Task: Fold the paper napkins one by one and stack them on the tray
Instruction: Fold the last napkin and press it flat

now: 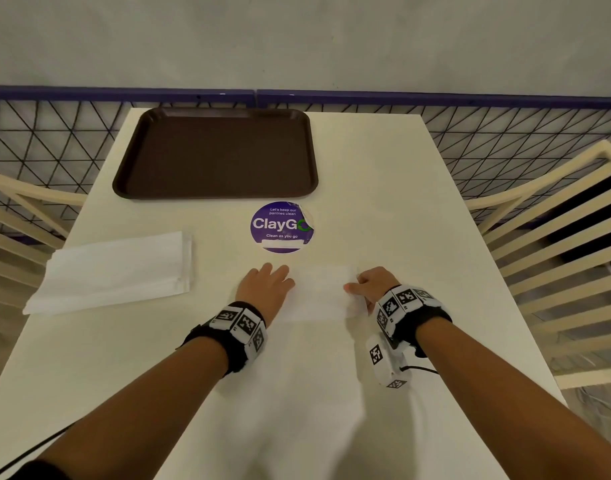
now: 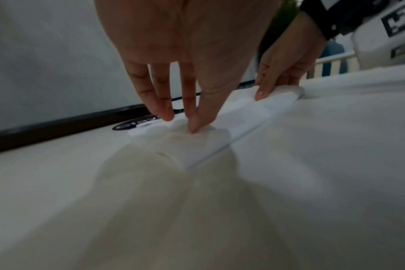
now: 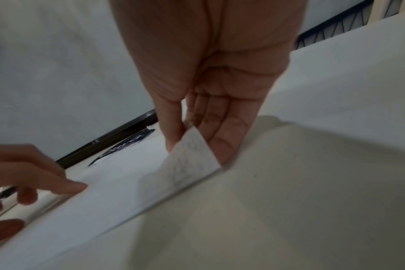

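Note:
A single white paper napkin [image 1: 319, 294] lies flat on the table in front of me. My left hand [image 1: 266, 284] presses its left end down with straight fingers [image 2: 193, 117]. My right hand [image 1: 368, 284] pinches the napkin's right end [image 3: 192, 151] between thumb and fingers and lifts that edge off the table. A stack of white napkins [image 1: 117, 270] sits at the left side of the table. The dark brown tray [image 1: 215, 154] lies at the far end, with nothing on it.
A round purple "ClayGo" sticker [image 1: 281, 226] is on the white table [image 1: 401, 202] between the tray and my hands. Cream slatted chairs [image 1: 557, 244] stand on both sides. A black wire fence [image 1: 505, 133] runs behind the table.

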The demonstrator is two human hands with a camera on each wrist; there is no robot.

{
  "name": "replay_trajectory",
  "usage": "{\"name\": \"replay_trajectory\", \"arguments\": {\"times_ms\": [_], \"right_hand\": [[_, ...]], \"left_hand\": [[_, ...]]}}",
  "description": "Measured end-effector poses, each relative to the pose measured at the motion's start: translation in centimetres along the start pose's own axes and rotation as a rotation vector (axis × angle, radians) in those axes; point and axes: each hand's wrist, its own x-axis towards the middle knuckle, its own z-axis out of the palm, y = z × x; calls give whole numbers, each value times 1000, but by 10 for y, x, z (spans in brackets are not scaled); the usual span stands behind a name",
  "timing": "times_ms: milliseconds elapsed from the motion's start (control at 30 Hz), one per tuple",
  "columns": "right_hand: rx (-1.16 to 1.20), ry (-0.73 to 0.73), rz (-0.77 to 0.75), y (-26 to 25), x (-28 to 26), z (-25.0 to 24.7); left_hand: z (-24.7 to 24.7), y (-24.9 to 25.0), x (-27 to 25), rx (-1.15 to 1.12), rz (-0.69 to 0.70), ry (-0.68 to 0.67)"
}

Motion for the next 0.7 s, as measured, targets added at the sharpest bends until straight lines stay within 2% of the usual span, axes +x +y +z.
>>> {"name": "replay_trajectory", "arguments": {"times_ms": [33,133,200,233,300,367,433,500,533,633,700], "right_hand": [[-5,17,3,1,1,1],[17,83,1,-3,-10,1],[77,165,-47,-8,-23,1],[57,222,-95,-10,-33,5],[-168,344,-233,-15,-53,17],[-400,303,-385,-17,-69,39],[-485,157,-460,-20,-85,62],[-499,118,-518,-23,-91,82],[-466,72,-484,-27,-94,87],[-438,156,-462,-30,-98,94],[-433,33,-393,-24,-99,95]], "left_hand": [[-1,2,-5,-15,-34,21],[16,6,-9,-141,-109,-156],[14,7,-12,-174,-120,-169],[17,6,-12,-173,-112,-165],[18,6,-12,-188,-124,-159],[20,5,-13,-161,-118,-150],[18,6,-15,-153,-106,-123],[20,5,-15,-155,-103,-109],[21,5,-15,-157,-100,-111],[21,4,-17,-145,-84,-99],[22,3,-17,-154,-73,-91]]}}
